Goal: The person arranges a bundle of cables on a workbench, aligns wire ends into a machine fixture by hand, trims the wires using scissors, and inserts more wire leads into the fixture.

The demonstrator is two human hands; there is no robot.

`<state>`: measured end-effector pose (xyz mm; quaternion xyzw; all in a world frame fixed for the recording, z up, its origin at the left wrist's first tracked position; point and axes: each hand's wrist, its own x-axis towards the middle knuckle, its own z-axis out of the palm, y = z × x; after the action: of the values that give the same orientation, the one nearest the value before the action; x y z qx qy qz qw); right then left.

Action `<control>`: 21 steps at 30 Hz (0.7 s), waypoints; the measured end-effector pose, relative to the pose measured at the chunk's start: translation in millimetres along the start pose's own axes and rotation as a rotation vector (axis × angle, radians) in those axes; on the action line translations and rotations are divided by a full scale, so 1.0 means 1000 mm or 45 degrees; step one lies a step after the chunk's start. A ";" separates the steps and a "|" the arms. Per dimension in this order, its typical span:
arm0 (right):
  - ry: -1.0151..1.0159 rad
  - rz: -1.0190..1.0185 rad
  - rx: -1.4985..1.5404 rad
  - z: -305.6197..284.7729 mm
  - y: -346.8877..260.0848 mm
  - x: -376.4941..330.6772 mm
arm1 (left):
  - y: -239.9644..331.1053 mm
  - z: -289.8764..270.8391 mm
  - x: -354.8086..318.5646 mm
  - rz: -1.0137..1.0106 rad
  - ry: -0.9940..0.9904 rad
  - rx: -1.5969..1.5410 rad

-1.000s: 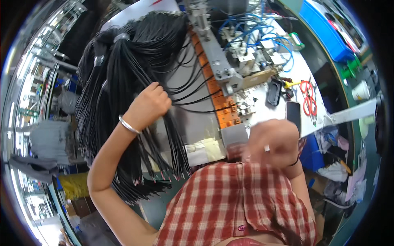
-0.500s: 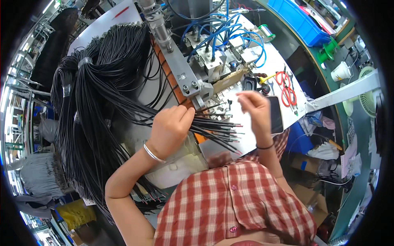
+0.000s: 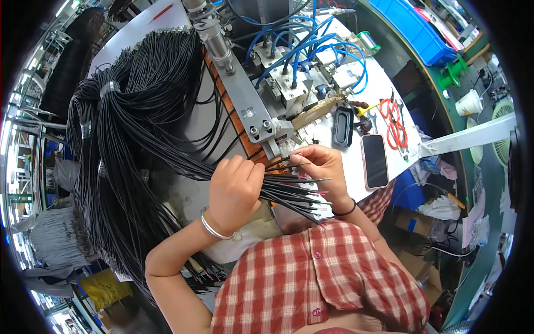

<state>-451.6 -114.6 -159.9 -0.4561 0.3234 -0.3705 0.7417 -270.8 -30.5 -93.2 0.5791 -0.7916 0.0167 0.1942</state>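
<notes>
My left hand [image 3: 238, 186] is wrapped round a bunch of thin black cables [image 3: 286, 189]. Their ends fan out to its right, showing small pink, red and green wire tips. At the upper side of this fan, my right hand [image 3: 324, 171] has thumb and forefinger pinched at the end of one cable. Just beyond the hands stands a metal press fixture [image 3: 250, 114] with a cylinder on its arm. The held cables run back leftward into a large heap of black cables [image 3: 119, 128] tied in bundles.
Blue air tubes [image 3: 311, 50] loop over the machine. Right of it lie a black tray [image 3: 342, 127], a phone [image 3: 375, 161], red-handled scissors [image 3: 396, 133] and a yellow-handled tool [image 3: 368, 108]. A white arm [image 3: 473, 135] crosses the right side, and a blue bin [image 3: 411, 30] stands farther back.
My right hand has moved left and down from above the phone to the cable ends, its fingers closing there. The left hand keeps its hold on the bunch.
</notes>
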 end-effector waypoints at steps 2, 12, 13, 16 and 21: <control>-0.018 -0.005 0.023 0.001 -0.001 -0.001 | 0.000 0.001 0.000 -0.012 -0.003 -0.010; -0.261 0.128 -0.062 -0.010 -0.011 0.004 | 0.000 0.001 -0.001 -0.017 -0.055 -0.110; -0.185 0.077 -0.179 -0.010 -0.012 0.003 | 0.000 0.001 -0.001 -0.017 -0.056 -0.110; -0.238 0.173 -0.016 -0.012 -0.007 0.005 | 0.002 0.003 -0.003 0.026 -0.143 -0.190; -0.116 0.139 -0.378 -0.015 0.008 0.009 | 0.000 0.005 -0.002 0.053 -0.148 -0.154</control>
<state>-456.9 -126.3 -174.0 -0.5589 0.3650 -0.2567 0.6989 -271.7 -29.6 -98.9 0.5497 -0.8131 -0.0607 0.1820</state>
